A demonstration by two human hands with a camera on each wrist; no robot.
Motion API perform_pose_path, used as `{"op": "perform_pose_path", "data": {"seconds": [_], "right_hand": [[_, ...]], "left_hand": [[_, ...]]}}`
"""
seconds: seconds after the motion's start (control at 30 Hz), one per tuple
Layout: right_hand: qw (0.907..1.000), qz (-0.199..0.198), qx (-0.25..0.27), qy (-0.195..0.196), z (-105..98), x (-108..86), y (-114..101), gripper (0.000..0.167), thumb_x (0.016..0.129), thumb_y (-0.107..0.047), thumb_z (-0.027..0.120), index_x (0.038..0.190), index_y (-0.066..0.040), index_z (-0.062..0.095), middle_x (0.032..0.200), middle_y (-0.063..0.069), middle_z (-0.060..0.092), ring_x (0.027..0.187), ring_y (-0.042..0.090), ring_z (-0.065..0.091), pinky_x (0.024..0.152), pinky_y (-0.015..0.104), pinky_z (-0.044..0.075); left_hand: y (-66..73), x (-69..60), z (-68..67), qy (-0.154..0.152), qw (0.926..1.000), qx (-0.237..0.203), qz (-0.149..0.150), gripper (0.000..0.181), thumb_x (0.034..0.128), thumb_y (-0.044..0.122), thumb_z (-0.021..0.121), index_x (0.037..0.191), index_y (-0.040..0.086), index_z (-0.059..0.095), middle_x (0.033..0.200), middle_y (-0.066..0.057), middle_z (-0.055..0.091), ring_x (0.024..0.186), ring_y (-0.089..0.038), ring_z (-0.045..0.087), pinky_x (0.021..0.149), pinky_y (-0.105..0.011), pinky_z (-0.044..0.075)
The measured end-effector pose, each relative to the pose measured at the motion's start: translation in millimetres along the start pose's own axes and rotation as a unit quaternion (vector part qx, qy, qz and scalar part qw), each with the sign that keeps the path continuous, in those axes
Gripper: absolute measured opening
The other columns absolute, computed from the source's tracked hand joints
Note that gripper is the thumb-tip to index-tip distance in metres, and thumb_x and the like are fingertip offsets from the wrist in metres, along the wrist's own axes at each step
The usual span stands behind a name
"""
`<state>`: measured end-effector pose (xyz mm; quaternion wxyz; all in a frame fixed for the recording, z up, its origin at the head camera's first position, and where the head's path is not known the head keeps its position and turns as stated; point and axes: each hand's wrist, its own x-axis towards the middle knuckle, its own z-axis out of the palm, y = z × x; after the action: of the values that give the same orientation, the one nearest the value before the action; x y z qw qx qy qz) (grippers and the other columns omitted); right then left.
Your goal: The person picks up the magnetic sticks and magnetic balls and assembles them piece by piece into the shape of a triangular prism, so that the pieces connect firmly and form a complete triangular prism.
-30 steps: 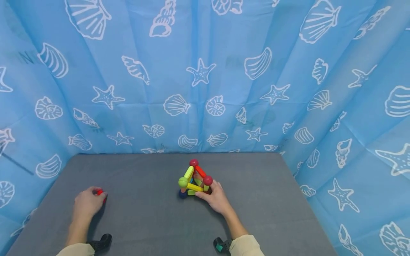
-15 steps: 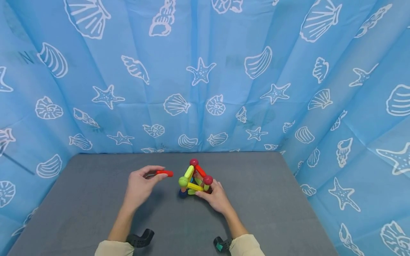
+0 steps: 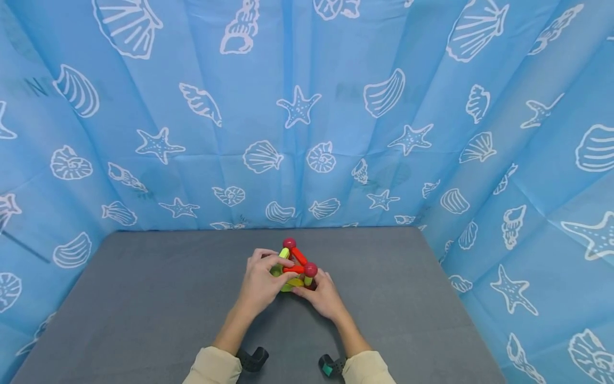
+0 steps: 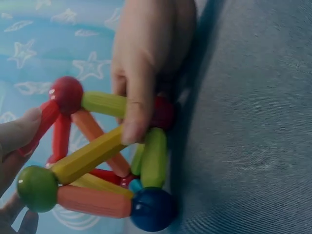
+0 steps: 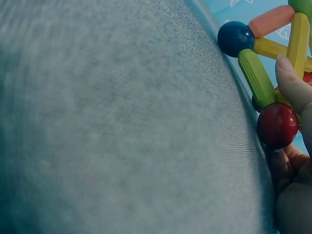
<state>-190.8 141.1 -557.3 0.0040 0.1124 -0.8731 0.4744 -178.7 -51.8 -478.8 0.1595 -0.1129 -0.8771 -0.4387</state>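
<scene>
A frame of coloured rods and balls from a magnetic building set stands on the table; its upper red ball [image 3: 310, 270] shows in the head view. My left hand [image 3: 260, 282] pinches a red rod [image 4: 45, 123] between thumb and fingers, and the rod's end meets that ball in the left wrist view. The green ball [image 4: 37, 188] sits near the left fingers. Low on the frame's right side my right hand [image 3: 327, 303] grips it, thumb against the yellow rod [image 4: 87, 153] near the lower red ball [image 5: 277, 126]. A blue ball [image 4: 153, 208] forms another bottom corner.
The grey cloth-covered table [image 3: 408, 320] reaches back to a blue curtain [image 3: 297, 176] printed with white shells and starfish. Black straps with camera mounts [image 3: 254, 359] are on both wrists.
My left hand has carried the red rod from the table's left side rightward to the frame, where it now meets the upper red ball. My right hand keeps its place on the frame.
</scene>
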Motion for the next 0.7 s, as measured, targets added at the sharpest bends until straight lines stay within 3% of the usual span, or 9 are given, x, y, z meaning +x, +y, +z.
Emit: {"op": "perform_pose_path", "data": {"seconds": [0.13,0.27,0.43,0.57,0.7], "right_hand": [[1.0000,-0.001,0.005,0.000,1,0.6,0,0.049,0.086,-0.039,0.081,0.130,-0.023,0.067,0.118,0.002,0.067,0.102,0.019,0.048,0.079,0.034,0.043],[0.9998,0.000,0.016,-0.011,1,1.6,-1,0.052,0.086,-0.042,0.081,0.133,-0.024,0.065,0.122,0.003,0.066,0.107,0.021,0.048,0.082,0.036,0.044],[0.9930,0.046,0.102,-0.037,-11,-4.2,-6,0.056,0.088,-0.037,0.080,0.136,-0.021,0.057,0.128,0.006,0.057,0.110,0.021,0.049,0.086,0.034,0.047],[0.9856,0.053,0.158,0.028,-15,-10.7,-23,0.052,0.094,-0.027,0.074,0.139,-0.013,0.051,0.125,0.010,0.056,0.103,0.023,0.054,0.082,0.027,0.050],[0.9832,0.027,0.147,0.104,-11,-10.8,-43,0.049,0.095,-0.030,0.074,0.135,-0.011,0.053,0.122,0.009,0.059,0.099,0.023,0.055,0.079,0.023,0.049]], "left_hand": [[-3.5,0.4,2.0,-0.002,0.9998,0.017,0.012,0.029,0.0733,0.027,0.093,0.099,0.020,0.082,0.100,0.003,0.071,0.112,-0.016,0.051,0.089,-0.044,0.045],[-8.1,-3.9,-4.1,-0.007,0.9993,0.026,0.026,0.039,0.0726,0.025,0.093,0.108,0.022,0.077,0.108,0.006,0.072,0.112,-0.017,0.050,0.091,-0.044,0.049],[-14.6,-18.2,-14.6,-0.010,0.9999,-0.001,-0.014,0.050,0.0744,0.019,0.092,0.119,0.020,0.071,0.121,0.000,0.065,0.110,-0.023,0.058,0.091,-0.048,0.055],[-21.3,-25.8,-17.1,-0.012,0.9988,-0.024,-0.042,0.042,0.0793,0.017,0.089,0.118,0.022,0.071,0.116,0.002,0.065,0.104,-0.024,0.066,0.090,-0.045,0.058],[-24.0,-27.5,-18.9,0.003,0.9986,-0.033,-0.041,0.037,0.0798,0.017,0.088,0.113,0.025,0.073,0.111,0.006,0.068,0.099,-0.019,0.069,0.087,-0.042,0.059]]}}
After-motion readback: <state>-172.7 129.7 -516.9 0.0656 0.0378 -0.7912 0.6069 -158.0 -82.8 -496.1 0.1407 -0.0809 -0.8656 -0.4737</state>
